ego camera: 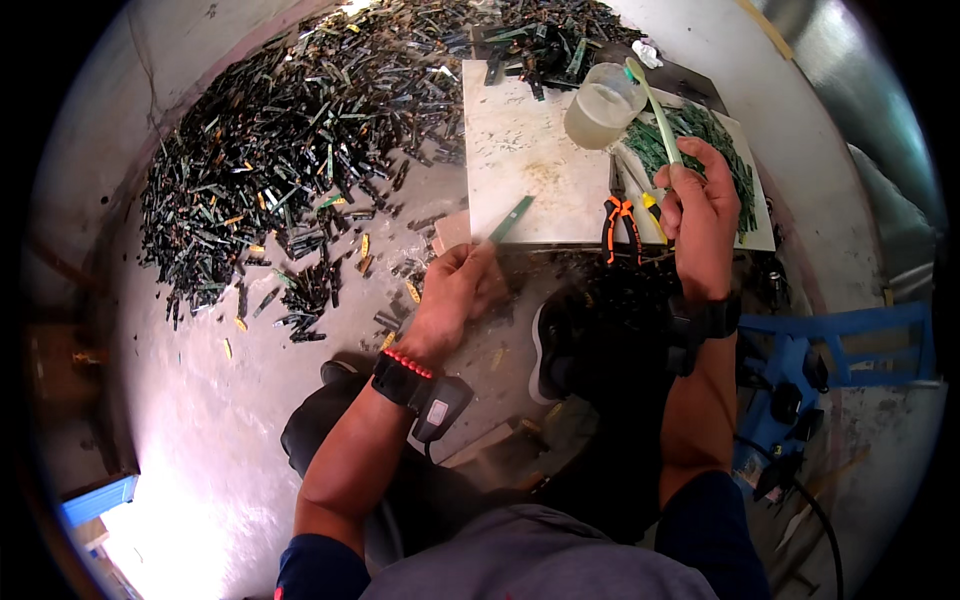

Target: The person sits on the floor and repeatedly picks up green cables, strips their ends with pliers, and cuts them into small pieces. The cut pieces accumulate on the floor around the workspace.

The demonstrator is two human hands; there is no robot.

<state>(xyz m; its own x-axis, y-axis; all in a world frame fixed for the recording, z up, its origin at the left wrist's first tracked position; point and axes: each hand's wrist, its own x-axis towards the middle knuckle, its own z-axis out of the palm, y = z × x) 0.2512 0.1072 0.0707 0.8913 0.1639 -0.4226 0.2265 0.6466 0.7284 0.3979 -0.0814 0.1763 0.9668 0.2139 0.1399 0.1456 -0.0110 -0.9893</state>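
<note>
My left hand (pixel 459 289) pinches one end of a narrow green strip (pixel 513 218), perhaps a circuit board, over the near left edge of a white board (pixel 551 217). In my right hand (pixel 697 199) is a pale green toothbrush (pixel 660 120), its bristled head at the rim of a clear plastic cup (pixel 604 109) of cloudy liquid. Orange-and-black pliers (pixel 622 225) lie on the board below the cup, beside a yellow-and-black handled tool (pixel 651 206). Many green strips (pixel 694 135) are heaped on the board's right side, partly behind my right hand.
A large heap of dark strip-shaped parts (pixel 300 142) covers the floor to the left and beyond, with yellow pieces scattered about. More dark parts (pixel 540 45) lie at the board's far edge, near a crumpled white scrap (pixel 646 54). A blue plastic stool or chair (pixel 862 337) stands at right.
</note>
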